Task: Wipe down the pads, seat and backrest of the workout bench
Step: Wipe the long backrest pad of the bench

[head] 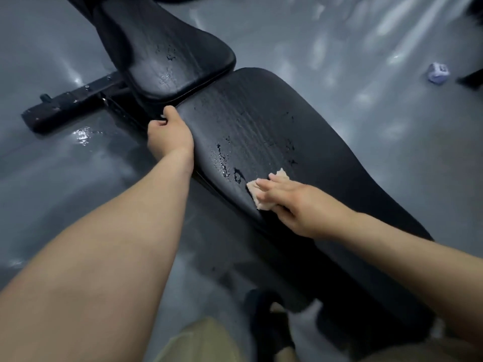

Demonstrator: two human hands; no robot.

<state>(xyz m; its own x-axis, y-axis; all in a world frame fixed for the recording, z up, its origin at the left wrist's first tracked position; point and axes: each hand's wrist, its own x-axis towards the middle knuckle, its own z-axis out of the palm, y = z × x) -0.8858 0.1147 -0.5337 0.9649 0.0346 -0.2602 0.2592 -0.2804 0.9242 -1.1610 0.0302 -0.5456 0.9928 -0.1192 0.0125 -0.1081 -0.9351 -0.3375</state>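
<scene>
Backrest [261, 121]: long black pad, wet-streaked, long axis running 11 to 5 o'clock, its upper end meeting the seat [167, 56]. Left hand [170, 133]: fingers curled over its 10 o'clock corner, probably to steady it. Right hand [287, 202]: fingers [264, 184] straight, together, pressing cloth [252, 189] flat for wiping.

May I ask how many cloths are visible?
2: a pink cloth under the right hand on the long pad; a crumpled cloth on the floor, upper right. Others may be hidden.
</scene>
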